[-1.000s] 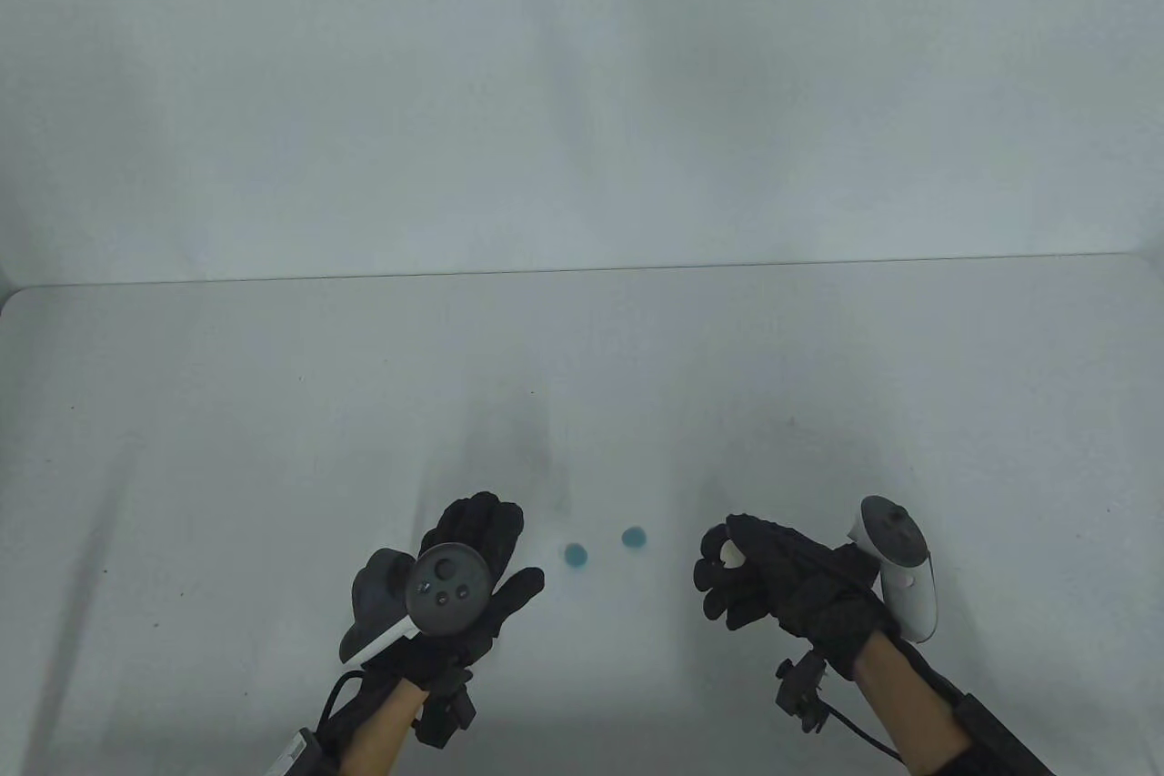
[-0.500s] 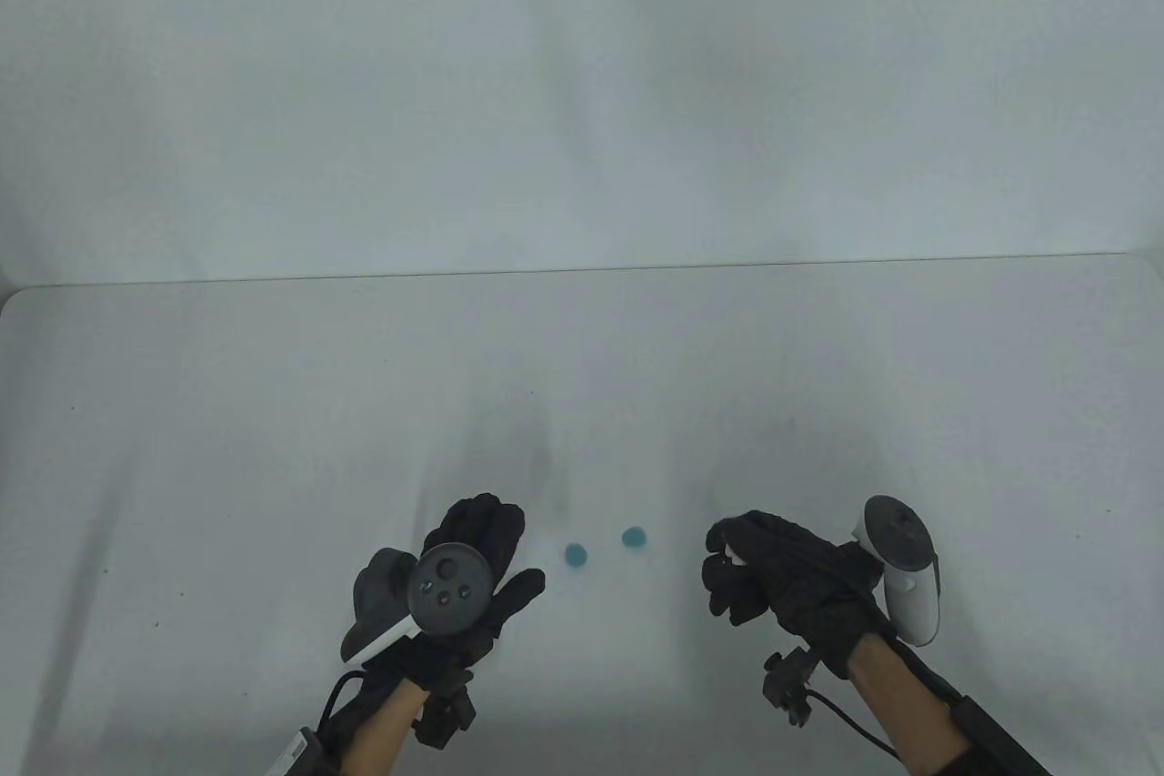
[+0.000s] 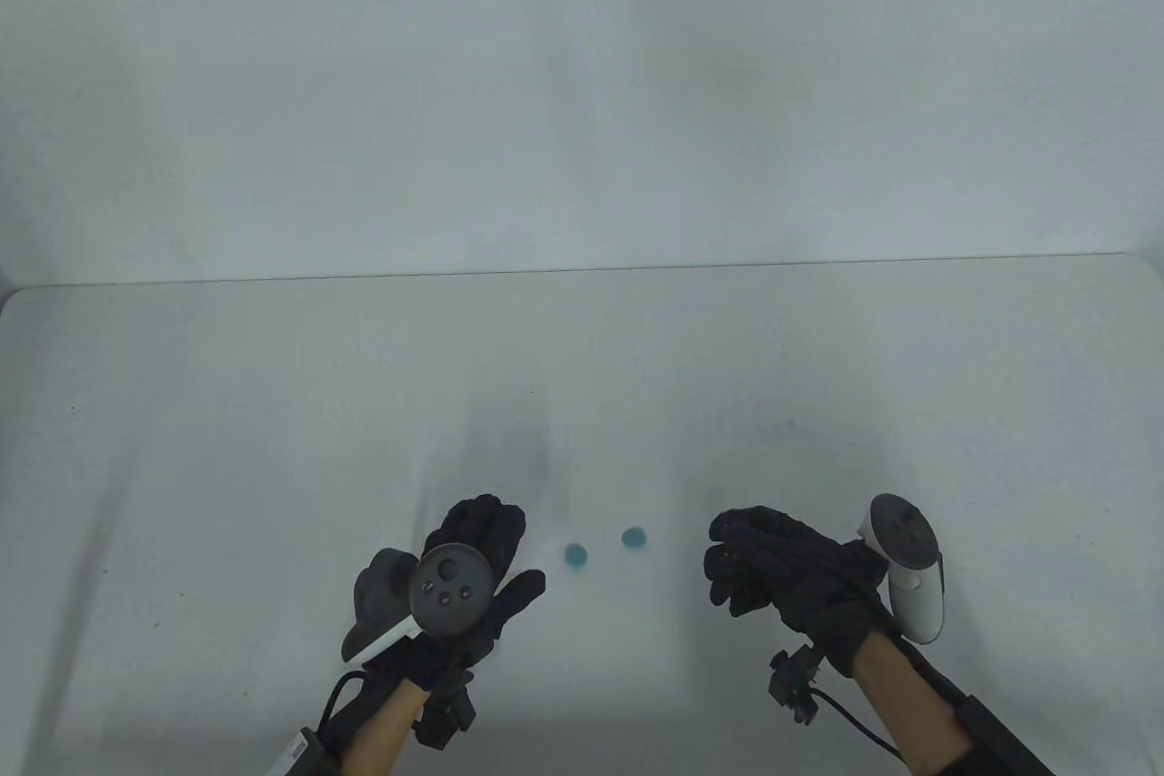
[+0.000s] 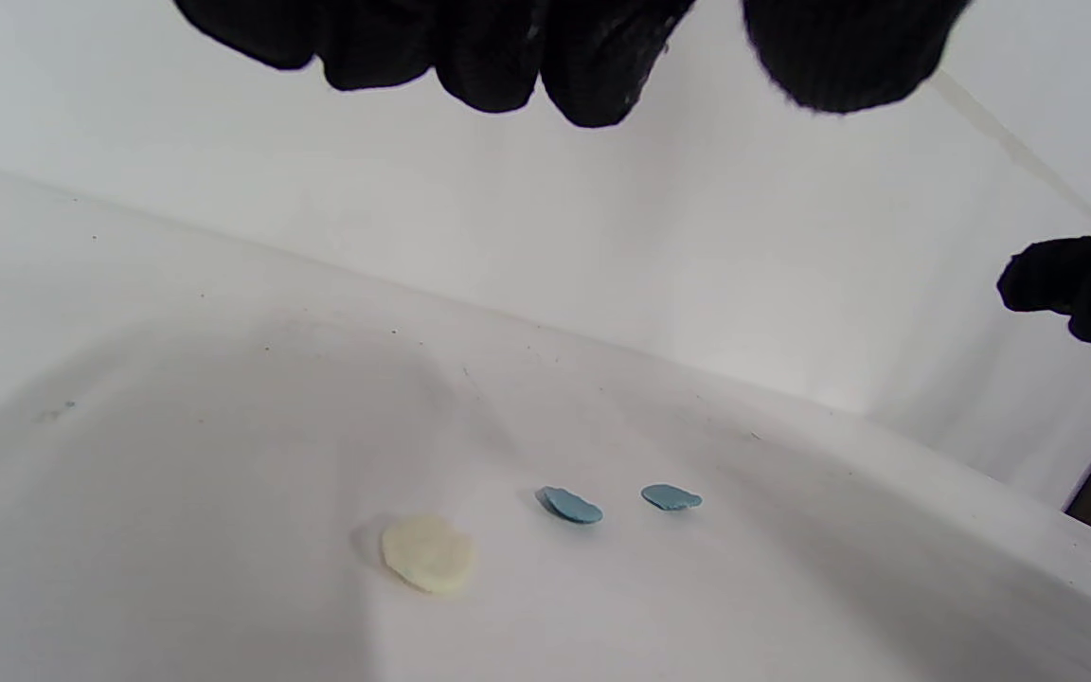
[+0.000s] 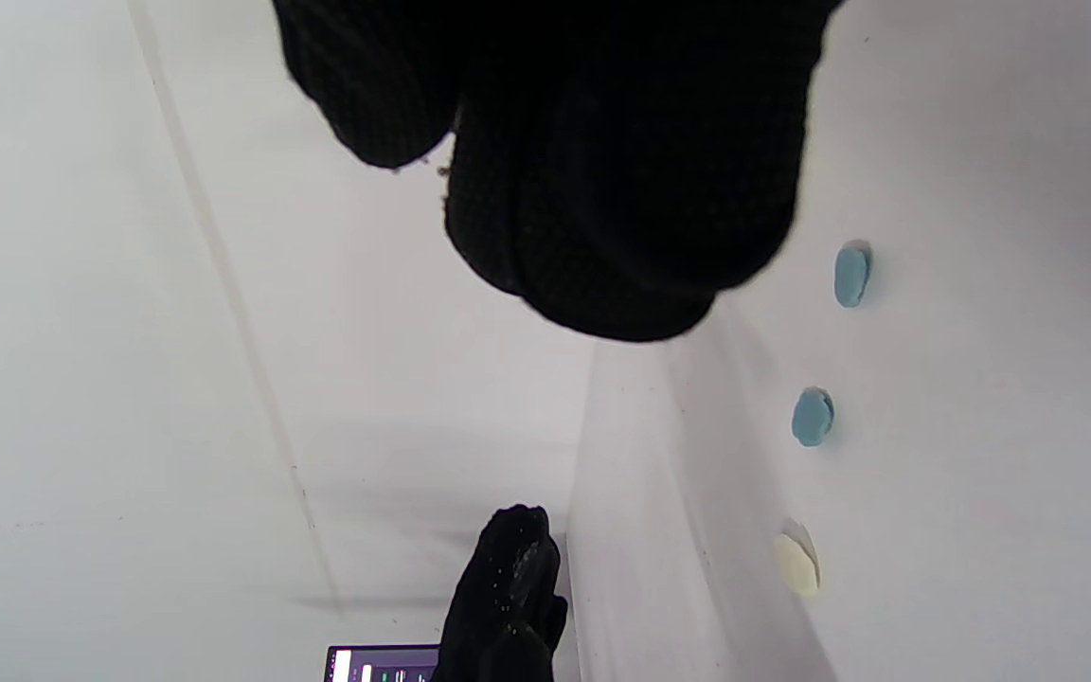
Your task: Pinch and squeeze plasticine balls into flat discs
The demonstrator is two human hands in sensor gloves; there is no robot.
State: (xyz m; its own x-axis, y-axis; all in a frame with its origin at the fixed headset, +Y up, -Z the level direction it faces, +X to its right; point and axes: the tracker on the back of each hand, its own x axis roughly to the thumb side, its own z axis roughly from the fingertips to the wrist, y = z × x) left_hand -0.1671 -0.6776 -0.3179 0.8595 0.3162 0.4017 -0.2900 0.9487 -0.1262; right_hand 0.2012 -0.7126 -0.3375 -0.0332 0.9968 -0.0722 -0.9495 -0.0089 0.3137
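Table view: left hand (image 3: pixel 473 571) hovers palm down, fingers spread loosely, holding nothing; right hand (image 3: pixel 782 576) is curled tight, contents hidden; blue discs (image 3: pixel 575 554) lie between them.

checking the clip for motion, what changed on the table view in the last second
The right hand curled tighter: the pale piece seen between its fingers a second ago is now hidden inside the grip, and the hand rolled slightly so its tracker edged right. The left hand, open above the table, kept its place, as did the two blue discs.
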